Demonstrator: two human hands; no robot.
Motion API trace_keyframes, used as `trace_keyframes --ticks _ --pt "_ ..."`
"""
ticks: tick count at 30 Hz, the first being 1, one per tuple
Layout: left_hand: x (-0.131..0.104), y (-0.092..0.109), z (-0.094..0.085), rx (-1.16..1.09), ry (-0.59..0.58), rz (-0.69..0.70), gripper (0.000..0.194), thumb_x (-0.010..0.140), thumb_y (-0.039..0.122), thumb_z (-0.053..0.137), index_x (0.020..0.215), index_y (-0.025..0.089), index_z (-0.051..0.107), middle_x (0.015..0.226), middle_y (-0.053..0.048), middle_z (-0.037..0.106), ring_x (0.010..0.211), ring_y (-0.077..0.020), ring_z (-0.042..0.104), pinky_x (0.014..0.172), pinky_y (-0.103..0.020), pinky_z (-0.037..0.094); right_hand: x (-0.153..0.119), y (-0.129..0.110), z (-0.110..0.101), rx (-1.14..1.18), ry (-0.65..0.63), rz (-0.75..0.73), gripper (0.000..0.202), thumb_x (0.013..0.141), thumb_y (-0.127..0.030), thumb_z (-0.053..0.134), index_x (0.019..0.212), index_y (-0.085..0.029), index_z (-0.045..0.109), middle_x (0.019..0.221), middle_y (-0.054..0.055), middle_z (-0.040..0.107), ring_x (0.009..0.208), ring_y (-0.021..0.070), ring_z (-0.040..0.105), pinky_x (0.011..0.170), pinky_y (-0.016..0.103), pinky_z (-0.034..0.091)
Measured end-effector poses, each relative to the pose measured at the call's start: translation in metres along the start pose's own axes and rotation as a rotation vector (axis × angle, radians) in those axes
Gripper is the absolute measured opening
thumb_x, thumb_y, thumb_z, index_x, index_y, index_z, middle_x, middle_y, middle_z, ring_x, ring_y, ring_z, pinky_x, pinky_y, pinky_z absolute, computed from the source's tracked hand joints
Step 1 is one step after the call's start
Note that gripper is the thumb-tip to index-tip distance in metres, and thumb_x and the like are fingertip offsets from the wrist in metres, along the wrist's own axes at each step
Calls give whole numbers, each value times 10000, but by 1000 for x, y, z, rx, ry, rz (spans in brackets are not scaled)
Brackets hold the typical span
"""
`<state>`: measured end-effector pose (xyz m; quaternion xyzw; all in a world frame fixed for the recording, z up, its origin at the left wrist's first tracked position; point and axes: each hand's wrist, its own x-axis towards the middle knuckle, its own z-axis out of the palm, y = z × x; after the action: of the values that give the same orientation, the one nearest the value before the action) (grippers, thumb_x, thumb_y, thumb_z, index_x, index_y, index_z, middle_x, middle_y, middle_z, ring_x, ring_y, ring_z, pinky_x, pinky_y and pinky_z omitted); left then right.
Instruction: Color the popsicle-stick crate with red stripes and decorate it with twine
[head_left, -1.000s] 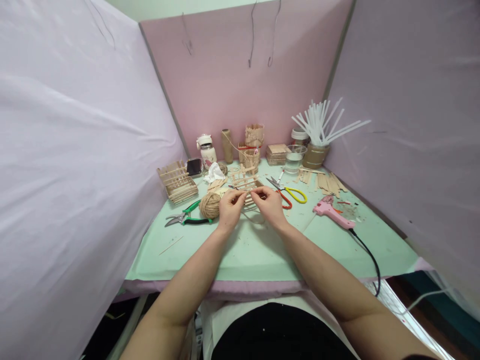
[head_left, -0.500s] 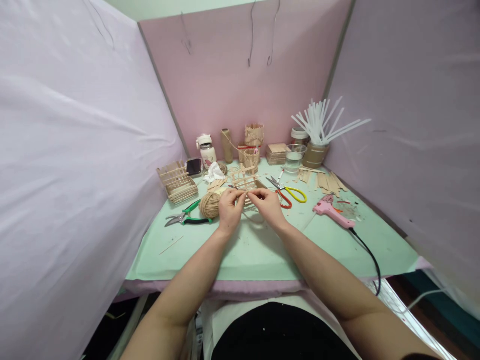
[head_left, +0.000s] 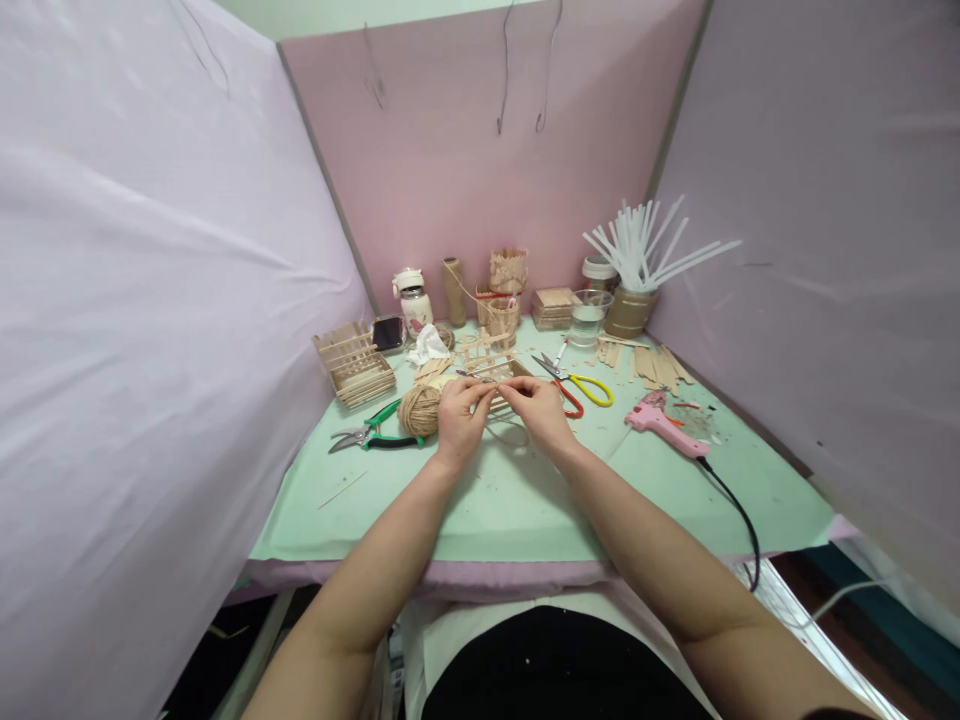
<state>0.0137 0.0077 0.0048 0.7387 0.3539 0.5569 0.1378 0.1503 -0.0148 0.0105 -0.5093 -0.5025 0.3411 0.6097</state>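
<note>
Over the middle of the table, my left hand (head_left: 461, 415) and my right hand (head_left: 536, 408) are close together, thumbs and forefingers pinched. Between them is a thin strand of twine, hard to make out at the fingertips. A loop of the twine (head_left: 511, 434) hangs below my fingers onto the table. Just behind my hands sits a small wooden-stick frame (head_left: 517, 370), partly covered by them. The ball of twine (head_left: 420, 410) lies against the left side of my left hand. Scissors (head_left: 592, 388) with red and yellow handles rest to the right of my right hand.
Green-handled pruning shears (head_left: 375, 437) lie at left, below a stick basket (head_left: 360, 378). A pink glue gun (head_left: 667, 425) with a black cord lies at right. Behind are loose craft sticks (head_left: 660, 366), a water bowl (head_left: 589, 322) and white glue sticks (head_left: 637, 245) in a pot.
My right fingertips have shifted slightly right, a little away from my left ones. The twine loop below has changed shape a bit. Everything else stays in place.
</note>
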Motion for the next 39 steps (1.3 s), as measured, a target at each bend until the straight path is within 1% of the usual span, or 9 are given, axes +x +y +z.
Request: trace_keyframes --ticks 5,10,15,17,21,27,33,36,39 --pt "2 1 -1 -37 -41 -34 118 832 277 643 829 223 747 828 -55 672 856 -191 578 819 -332 437 1 1 -1 -67 13 -43 211 715 -365 626 754 -167 685 720 40 686 678 165 593 673 300 485" --pt "3 5 -1 -83 -54 -169 164 819 300 621 714 195 690 734 -27 642 731 -155 534 731 -288 421 -3 -2 1 -291 34 -321 134 762 -291 574 668 -202 609 705 22 599 642 149 510 636 290 439" --pt "6 3 3 -401 -98 -513 202 778 320 614 649 166 634 638 -6 580 633 -118 487 598 -245 392 -7 -3 3 -334 9 -464 133 826 -283 536 727 -218 596 789 40 589 690 157 520 636 289 436" --pt "7 1 5 -465 -149 -564 268 794 348 584 603 161 603 586 -2 539 570 -104 451 534 -238 364 -8 -3 3 -319 -11 -499 137 843 -291 527 755 -219 602 822 50 595 722 164 534 634 289 438" --pt "7 1 2 -472 -146 -550 250 784 373 608 652 162 634 629 -8 572 595 -110 474 567 -250 382 -6 -4 2 -271 -20 -428 144 830 -312 543 738 -212 592 793 37 590 676 148 519 615 282 432" --pt "5 10 -3 -177 -22 -256 153 780 304 632 703 183 682 724 -23 638 718 -141 529 702 -271 415 -2 -3 2 -192 -19 -271 167 787 -342 575 685 -210 569 735 19 590 679 154 547 639 288 454" --pt "7 5 1 -503 -156 -599 264 765 351 620 581 164 593 561 11 513 563 -104 446 553 -240 376 -5 -2 1 -333 -32 -538 139 841 -293 534 735 -216 581 836 55 594 759 174 544 690 309 456" --pt "8 4 1 -514 -178 -614 260 758 366 626 610 154 605 559 17 505 550 -96 433 543 -234 363 -4 -1 0 -334 -32 -544 112 835 -269 540 744 -212 572 799 35 570 698 153 522 634 285 439" --pt "8 6 -1 -427 -129 -521 215 747 350 648 707 139 661 651 -4 586 635 -108 488 631 -238 396 -1 0 0 -319 -13 -464 100 799 -266 573 722 -207 555 737 9 550 626 133 487 589 270 417"
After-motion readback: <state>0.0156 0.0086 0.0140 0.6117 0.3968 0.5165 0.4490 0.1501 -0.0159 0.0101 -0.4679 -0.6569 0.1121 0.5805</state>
